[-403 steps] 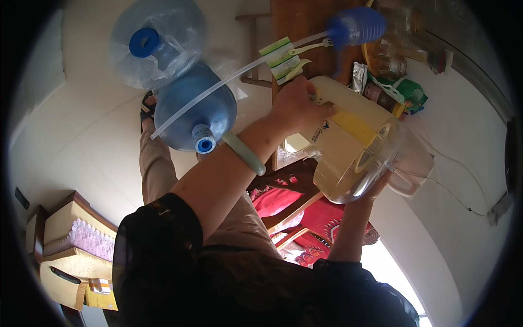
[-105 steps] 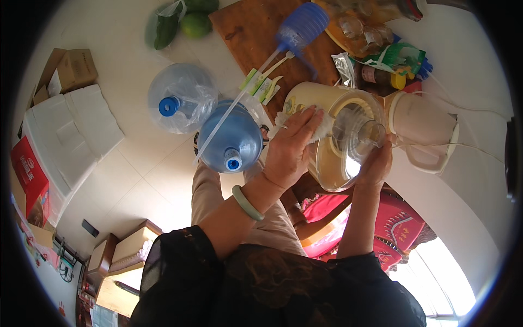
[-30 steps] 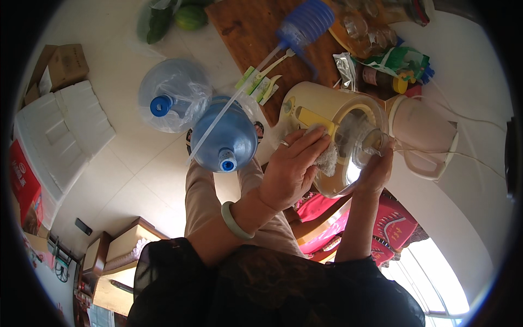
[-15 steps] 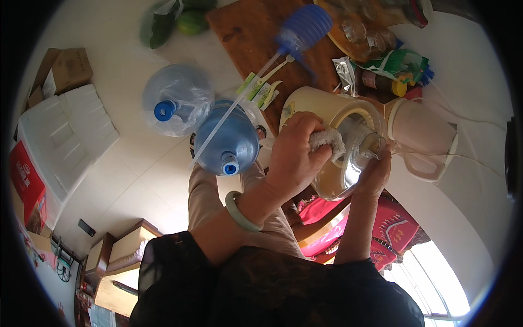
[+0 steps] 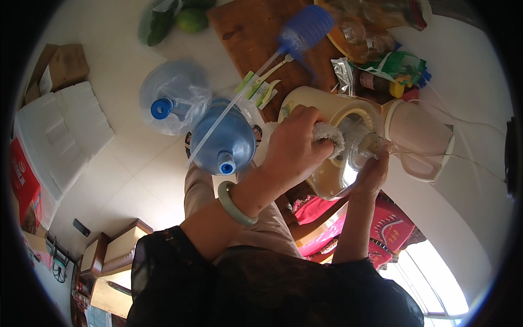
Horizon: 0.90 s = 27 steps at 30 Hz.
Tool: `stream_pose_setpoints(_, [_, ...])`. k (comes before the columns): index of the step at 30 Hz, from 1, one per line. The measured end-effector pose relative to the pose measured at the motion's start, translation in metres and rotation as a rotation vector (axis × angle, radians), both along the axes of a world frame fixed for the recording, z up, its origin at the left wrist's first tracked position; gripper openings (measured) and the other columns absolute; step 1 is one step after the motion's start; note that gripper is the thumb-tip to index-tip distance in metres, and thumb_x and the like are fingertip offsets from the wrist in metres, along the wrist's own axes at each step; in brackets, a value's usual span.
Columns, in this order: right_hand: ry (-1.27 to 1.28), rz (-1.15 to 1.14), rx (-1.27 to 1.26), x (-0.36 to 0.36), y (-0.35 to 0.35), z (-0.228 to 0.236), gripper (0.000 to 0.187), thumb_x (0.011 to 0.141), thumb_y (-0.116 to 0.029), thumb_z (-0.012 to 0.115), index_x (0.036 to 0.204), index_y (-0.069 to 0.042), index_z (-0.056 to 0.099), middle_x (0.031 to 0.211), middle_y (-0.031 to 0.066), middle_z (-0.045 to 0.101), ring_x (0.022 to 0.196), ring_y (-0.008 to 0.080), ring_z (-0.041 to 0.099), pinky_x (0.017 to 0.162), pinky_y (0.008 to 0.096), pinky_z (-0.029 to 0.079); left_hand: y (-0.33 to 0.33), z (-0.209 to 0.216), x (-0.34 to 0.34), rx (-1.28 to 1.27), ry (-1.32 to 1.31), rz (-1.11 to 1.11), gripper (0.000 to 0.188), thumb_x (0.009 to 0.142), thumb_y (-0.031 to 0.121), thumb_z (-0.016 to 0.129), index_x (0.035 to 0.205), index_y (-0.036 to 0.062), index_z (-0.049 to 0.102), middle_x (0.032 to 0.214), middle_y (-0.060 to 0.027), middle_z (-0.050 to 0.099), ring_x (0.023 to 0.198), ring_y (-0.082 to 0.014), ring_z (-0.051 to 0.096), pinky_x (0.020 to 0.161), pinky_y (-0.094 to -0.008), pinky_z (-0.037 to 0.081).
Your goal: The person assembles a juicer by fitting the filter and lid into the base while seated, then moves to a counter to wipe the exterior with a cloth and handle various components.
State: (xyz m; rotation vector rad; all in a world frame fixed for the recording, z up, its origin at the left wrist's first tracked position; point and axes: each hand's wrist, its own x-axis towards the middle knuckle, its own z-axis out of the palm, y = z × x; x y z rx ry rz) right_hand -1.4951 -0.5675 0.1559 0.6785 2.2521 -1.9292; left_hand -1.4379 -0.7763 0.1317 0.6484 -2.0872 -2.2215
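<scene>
My left hand (image 5: 291, 146), with a pale green bangle on its wrist, is closed around a crumpled whitish cloth (image 5: 330, 138). It presses the cloth near the round opening of a cream-coloured appliance (image 5: 308, 101) with a clear rim. A clear, short-necked part (image 5: 369, 144) sits at that rim. My right hand (image 5: 373, 170) grips this clear part from its right side; some fingertips are hidden behind it. Left of my hands, a blue water jug (image 5: 226, 139) stands near my feet, its capped neck facing me. A blue hand pump (image 5: 306, 27) lies on the wooden table, its long tube crossing the jug.
A second water jug (image 5: 174, 103) in plastic film stands on the floor. A cream pitcher (image 5: 417, 136) is beside the appliance, with thin cords behind. Green packets and a brown bottle (image 5: 376, 83) crowd the wooden table (image 5: 234, 32). White foam boxes (image 5: 60, 141) stand far left.
My left hand with the cloth has shifted slightly along the opening. My right hand keeps its grip on the clear part. The whole view has drifted a little.
</scene>
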Motion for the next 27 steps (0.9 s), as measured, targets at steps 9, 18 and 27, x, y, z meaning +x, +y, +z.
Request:
stream_pose_setpoints(9, [-0.001, -0.017, -0.163, -0.002, 0.014, -0.009, 0.046, 0.101, -0.030, 0.041, 0.127, 0.006, 0.051, 0.122, 0.0136, 0.058, 0.113, 0.0226, 0.054, 0.099, 0.0349, 0.041, 0.016, 0.006, -0.008, 0.153, -0.234, 0.112, 0.032, 0.073, 0.016, 0.066, 0.100, -0.0003, 0.059, 0.091, -0.0154, 0.062, 0.081, -0.0276, 0.062, 0.073, -0.0355, 0.050])
stream_pose_setpoints(18, [0.009, -0.022, -0.133, -0.002, 0.012, -0.008, 0.048, 0.101, -0.033, 0.041, 0.128, 0.006, 0.051, 0.123, 0.0139, 0.057, 0.113, 0.0223, 0.054, 0.098, 0.0337, 0.042, 0.017, 0.003, 0.023, 0.219, -0.307, 0.117, 0.035, 0.074, 0.011, 0.063, 0.107, -0.0014, 0.056, 0.095, -0.0145, 0.060, 0.078, -0.0239, 0.061, 0.071, -0.0334, 0.050])
stream_pose_setpoints(27, [-0.020, -0.012, -0.031, 0.000, 0.005, 0.000, 0.047, 0.103, -0.034, 0.037, 0.127, 0.003, 0.052, 0.123, 0.0129, 0.057, 0.113, 0.0209, 0.054, 0.098, 0.0341, 0.041, 0.021, -0.042, 0.106, 0.991, -0.502, 0.504, 0.032, 0.086, 0.006, 0.053, 0.117, -0.0007, 0.053, 0.097, -0.0072, 0.061, 0.080, -0.0147, 0.060, 0.070, -0.0301, 0.051])
